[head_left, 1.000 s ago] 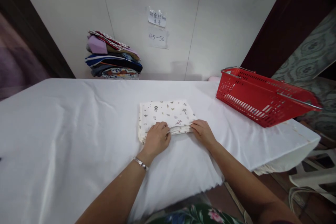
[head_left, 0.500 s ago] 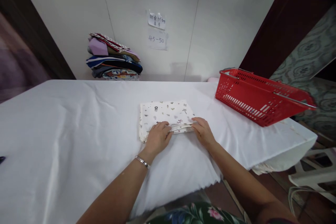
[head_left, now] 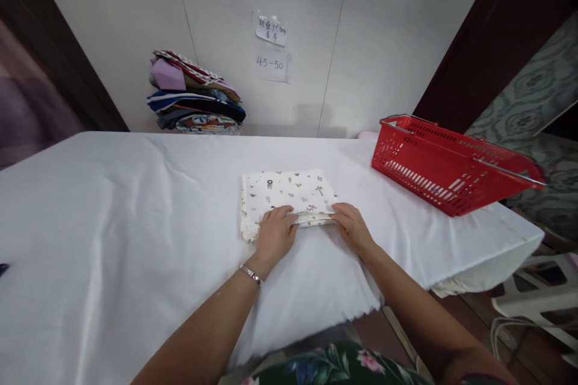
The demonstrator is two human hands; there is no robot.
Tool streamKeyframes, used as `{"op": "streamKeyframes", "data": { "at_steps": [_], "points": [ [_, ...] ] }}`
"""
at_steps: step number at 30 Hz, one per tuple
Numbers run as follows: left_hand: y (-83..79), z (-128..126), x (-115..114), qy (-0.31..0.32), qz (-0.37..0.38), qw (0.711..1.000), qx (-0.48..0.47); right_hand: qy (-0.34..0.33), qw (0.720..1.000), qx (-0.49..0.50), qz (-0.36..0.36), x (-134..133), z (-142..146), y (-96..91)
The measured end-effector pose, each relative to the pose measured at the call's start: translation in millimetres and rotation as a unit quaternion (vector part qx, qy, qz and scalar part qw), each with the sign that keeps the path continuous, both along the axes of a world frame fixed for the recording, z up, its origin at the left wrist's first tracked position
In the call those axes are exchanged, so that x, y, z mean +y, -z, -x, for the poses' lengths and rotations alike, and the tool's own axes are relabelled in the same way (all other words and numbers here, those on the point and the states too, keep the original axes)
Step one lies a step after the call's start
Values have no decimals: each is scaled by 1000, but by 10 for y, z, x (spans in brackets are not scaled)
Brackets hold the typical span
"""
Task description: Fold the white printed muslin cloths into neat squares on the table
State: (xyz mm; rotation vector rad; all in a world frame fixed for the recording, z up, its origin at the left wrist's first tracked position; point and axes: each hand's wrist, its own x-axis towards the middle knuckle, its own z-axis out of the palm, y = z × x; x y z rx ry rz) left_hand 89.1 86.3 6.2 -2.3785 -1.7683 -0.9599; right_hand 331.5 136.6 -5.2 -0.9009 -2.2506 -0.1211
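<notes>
A folded white cloth with a small print of plants and figures lies in several layers on the white-covered table. My left hand has its fingers on top of the cloth's near edge and its thumb at the front of the layers. At the near right corner, my right hand pinches the edge between fingers and thumb. The layers show between the two hands. Whatever part of the cloth lies under my left palm is hidden.
A red plastic basket with metal handles stands at the table's right end. Behind the far edge, a pile of folded fabrics sits against the wall. Handwritten paper signs hang there. A white plastic stool is at the lower right.
Both hands stay on the near edge of the cloth, almost still. The whole view has shifted very slightly.
</notes>
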Motion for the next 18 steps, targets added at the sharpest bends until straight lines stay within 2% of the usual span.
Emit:
{"op": "streamKeyframes", "data": {
  "at_steps": [5,8,12,18],
  "points": [
    [-26,-15,10,-11,10,1000,-26,-11,1000,4,6,-26,26,-33],
    [-68,-14,-21,3,-37,999,-4,-10,1000,18,-9,-21,20,-36],
    [-125,-3,-84,60,-93,991,71,-9,1000,4,-16,1,-5,-13],
    [-125,11,-80,101,-55,988,106,-11,1000,-23,1,-11,-3,-5]
  ]
}}
